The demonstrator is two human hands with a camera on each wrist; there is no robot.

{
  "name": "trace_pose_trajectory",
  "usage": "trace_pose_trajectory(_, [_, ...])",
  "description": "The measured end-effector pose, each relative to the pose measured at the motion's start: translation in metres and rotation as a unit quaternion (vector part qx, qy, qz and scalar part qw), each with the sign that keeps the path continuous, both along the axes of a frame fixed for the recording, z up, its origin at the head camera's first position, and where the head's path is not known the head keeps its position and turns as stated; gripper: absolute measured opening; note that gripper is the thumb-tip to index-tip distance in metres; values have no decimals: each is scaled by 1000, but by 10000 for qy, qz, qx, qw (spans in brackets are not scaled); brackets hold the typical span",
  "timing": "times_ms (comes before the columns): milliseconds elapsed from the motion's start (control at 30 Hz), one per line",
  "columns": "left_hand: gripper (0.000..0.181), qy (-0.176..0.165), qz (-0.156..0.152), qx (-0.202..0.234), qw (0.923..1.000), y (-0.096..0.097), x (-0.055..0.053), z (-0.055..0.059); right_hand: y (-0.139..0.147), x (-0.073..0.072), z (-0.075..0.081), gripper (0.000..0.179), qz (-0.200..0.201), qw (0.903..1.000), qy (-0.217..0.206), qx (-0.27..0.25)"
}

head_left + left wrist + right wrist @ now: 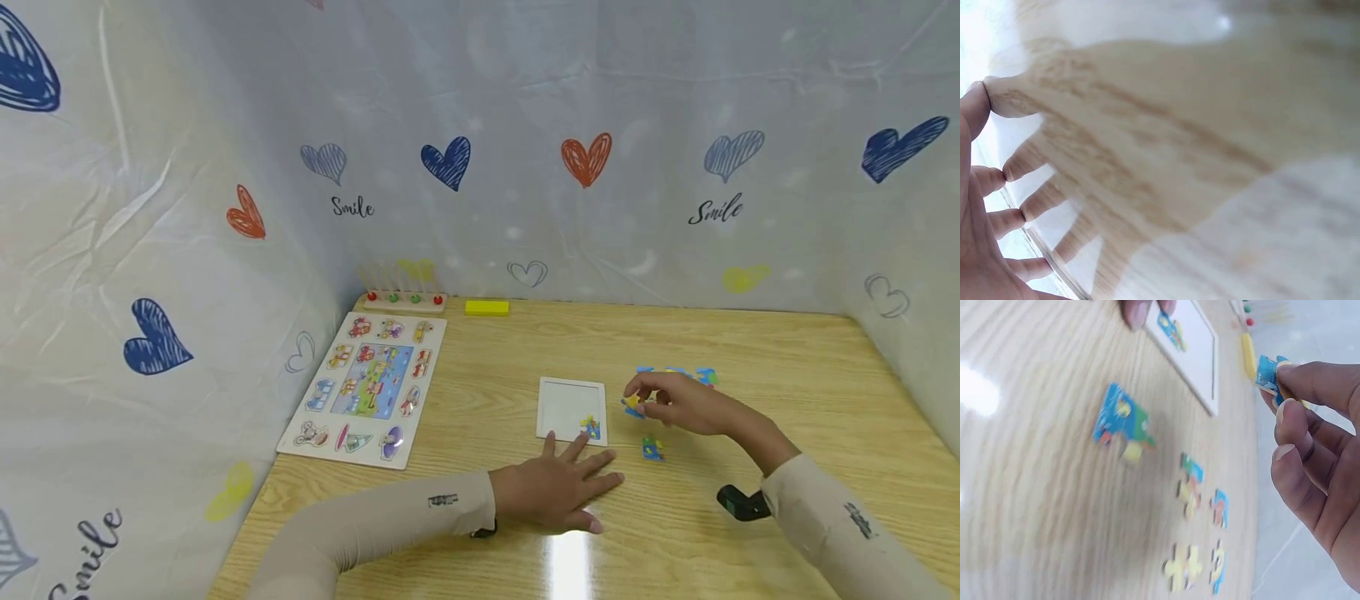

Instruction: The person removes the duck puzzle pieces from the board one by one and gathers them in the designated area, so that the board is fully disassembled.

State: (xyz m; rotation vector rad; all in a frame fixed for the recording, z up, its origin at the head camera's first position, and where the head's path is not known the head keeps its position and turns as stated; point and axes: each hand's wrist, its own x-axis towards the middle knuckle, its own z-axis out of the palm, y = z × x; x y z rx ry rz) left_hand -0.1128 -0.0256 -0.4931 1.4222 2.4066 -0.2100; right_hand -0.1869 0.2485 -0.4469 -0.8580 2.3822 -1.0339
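Observation:
My right hand (pixel 686 403) pinches a blue and yellow jigsaw piece (pixel 1267 372) between thumb and fingers, above the table just right of a white puzzle tray (pixel 566 402). In the tray's near right corner lies a jigsaw piece (pixel 591 427). My left hand (pixel 551 487) is spread out, palm down, its fingertips at the tray's near edge. A blue and green piece (pixel 1124 415) lies on the table beside the tray. Several more loose pieces (pixel 1182 567) lie farther off, partly hidden by my right hand in the head view.
A large picture puzzle board (pixel 345 442) lies at the table's left. Behind it stands a wooden peg rack (pixel 405 303) with red and green beads, next to a yellow block (pixel 487 308). A curtain with hearts (pixel 525 83) hangs along the table's back and sides.

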Motion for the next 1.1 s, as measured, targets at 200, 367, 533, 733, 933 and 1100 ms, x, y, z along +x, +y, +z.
trace_pose_trajectory(200, [73,-3,9,-19,10000,0,0,-1,24,15,-6,28,-72,9998,203,-54])
trace_pose_trajectory(367, [73,42,9,-26,10000,0,1,-1,43,24,-13,21,-195,9994,258,-146])
trace_pose_trajectory(533, [73,80,-24,46,10000,-1,1,0,59,33,-20,21,-380,9992,151,-34])
trace_pose_trajectory(733, [72,149,-98,154,9997,-2,2,-2,71,42,-34,17,-440,9985,294,-103])
trace_pose_trajectory(933, [72,109,-92,186,9997,-2,1,-3,76,44,-48,9,-632,9958,665,-10])
trace_pose_trajectory(1100, [72,26,-50,181,9998,-2,1,-2,76,47,-52,9,-806,9937,772,135])
